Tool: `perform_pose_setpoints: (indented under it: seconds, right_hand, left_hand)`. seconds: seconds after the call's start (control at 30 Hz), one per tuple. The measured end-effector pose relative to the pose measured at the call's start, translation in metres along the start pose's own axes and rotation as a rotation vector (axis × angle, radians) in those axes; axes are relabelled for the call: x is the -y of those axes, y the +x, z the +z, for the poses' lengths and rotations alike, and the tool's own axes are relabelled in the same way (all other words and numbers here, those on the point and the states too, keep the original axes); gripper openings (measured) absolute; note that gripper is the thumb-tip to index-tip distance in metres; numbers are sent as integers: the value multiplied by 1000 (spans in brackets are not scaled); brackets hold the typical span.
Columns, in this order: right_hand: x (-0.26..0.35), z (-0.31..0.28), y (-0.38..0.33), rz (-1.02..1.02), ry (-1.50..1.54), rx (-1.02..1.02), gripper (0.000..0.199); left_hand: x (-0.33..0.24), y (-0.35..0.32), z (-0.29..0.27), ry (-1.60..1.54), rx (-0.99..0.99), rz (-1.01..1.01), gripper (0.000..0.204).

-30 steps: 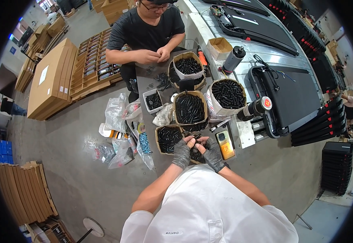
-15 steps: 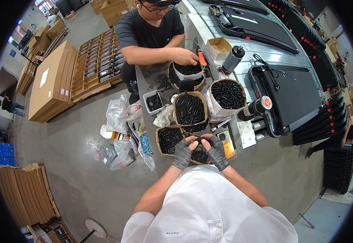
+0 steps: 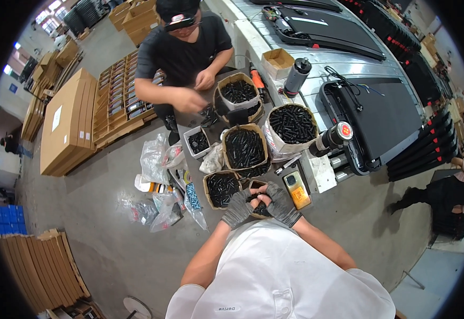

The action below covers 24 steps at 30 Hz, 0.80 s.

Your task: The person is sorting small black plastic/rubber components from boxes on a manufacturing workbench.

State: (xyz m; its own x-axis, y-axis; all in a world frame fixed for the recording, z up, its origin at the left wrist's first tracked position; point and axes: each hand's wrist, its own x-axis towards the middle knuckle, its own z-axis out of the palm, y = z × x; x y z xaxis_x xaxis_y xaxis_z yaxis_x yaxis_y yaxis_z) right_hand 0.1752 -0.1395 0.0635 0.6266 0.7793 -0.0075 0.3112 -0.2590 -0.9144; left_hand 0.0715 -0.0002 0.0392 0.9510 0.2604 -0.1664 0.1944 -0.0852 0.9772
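From the head camera, the gloved left hand and gloved right hand meet with fingers curled together over a small brown container of black parts, pinching some directly above it, just beside a phone on the worktop.

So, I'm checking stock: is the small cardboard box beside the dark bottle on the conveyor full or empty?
Empty: the small open cardboard box shows only its bare brown inside, next to the dark bottle.
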Motion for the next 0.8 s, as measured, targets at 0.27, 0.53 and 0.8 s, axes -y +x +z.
perform_pose_setpoints:
  seconds: [0.27,0.53,0.8]
  right_hand:
    - [9,-1,-3,-30,-19,56,16]
    - [-13,-1,-1,400,563,54,22]
    - [-26,14,5,691,1420,191,27]
  left_hand:
    - [1,-7,3,36,-19,-43,28]
    - [-8,-3,0,192,-200,112,24]
    - [-9,9,12,58,-310,63,25]
